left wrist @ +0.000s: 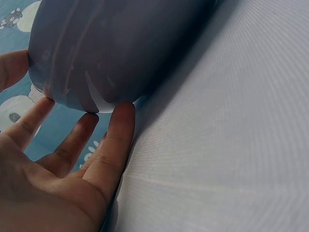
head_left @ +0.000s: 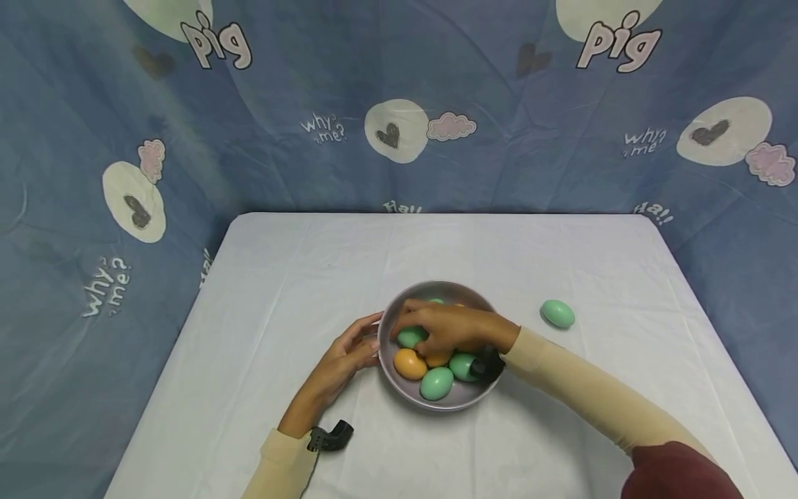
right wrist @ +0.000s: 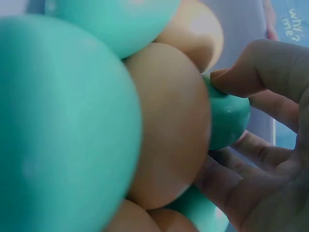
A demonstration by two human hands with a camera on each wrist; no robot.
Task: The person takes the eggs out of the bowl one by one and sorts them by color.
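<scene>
A grey bowl (head_left: 391, 320) stands on the white table and holds several green and orange eggs. My right hand (head_left: 416, 328) reaches into it from the right and pinches a green egg (head_left: 408, 338) at the bowl's left side. In the right wrist view the thumb (right wrist: 236, 77) presses on top of that green egg (right wrist: 228, 121), with the other fingers curled under it, next to an orange egg (right wrist: 169, 125). My left hand (head_left: 364, 344) rests against the outside of the bowl's left wall (left wrist: 120, 48), its straight fingers (left wrist: 113, 145) touching the wall.
One more green egg (head_left: 557, 313) lies alone on the table to the right of the bowl. The white tablecloth (head_left: 299, 277) spreads to the edges, and a blue patterned cloth (head_left: 399, 138) hangs behind and at both sides.
</scene>
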